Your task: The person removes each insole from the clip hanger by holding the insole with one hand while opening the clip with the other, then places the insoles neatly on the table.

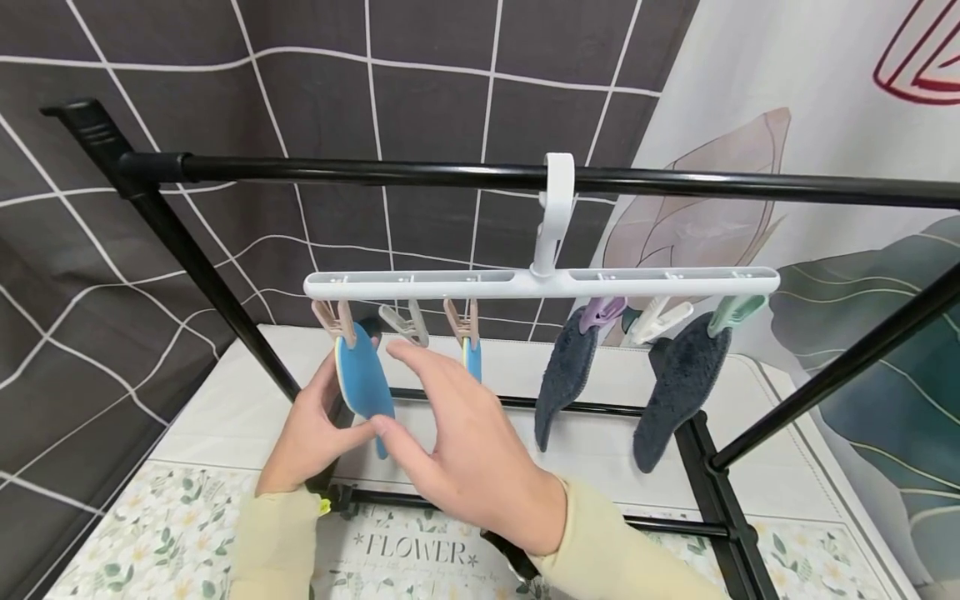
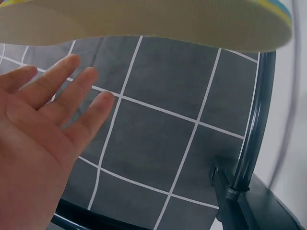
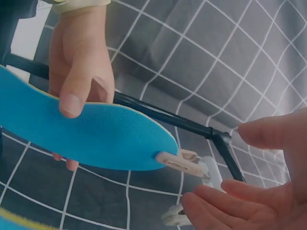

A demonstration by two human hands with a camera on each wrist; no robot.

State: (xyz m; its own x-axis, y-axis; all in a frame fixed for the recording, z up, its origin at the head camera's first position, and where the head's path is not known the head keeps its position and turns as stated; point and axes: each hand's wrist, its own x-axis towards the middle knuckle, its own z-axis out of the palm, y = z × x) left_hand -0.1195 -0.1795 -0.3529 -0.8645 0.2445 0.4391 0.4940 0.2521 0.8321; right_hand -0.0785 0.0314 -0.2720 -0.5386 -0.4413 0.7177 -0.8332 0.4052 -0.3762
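A blue insole (image 1: 363, 375) hangs from a beige clip (image 1: 345, 323) at the left end of a white clip hanger (image 1: 450, 285). My left hand (image 1: 311, 429) is at this insole, its thumb laid against the blue face. In the left wrist view its fingers (image 2: 72, 96) are spread fairly straight, below the insole's beige back (image 2: 144, 21). My right hand (image 1: 468, 433) is on the insole's right side, thumb tip near its lower end. The right wrist view shows its fingers (image 3: 230, 201) extended and apart, with nothing between them.
Another blue insole (image 1: 472, 358) hangs from a second beige clip. Dark grey fuzzy insoles (image 1: 682, 392) hang on the right. The hanger hooks over a black rack bar (image 1: 375, 171), with slanted posts (image 1: 210, 275) at the sides. Below lies a flower-patterned cloth (image 1: 180, 517); a grey checked curtain (image 1: 427, 117) stands behind.
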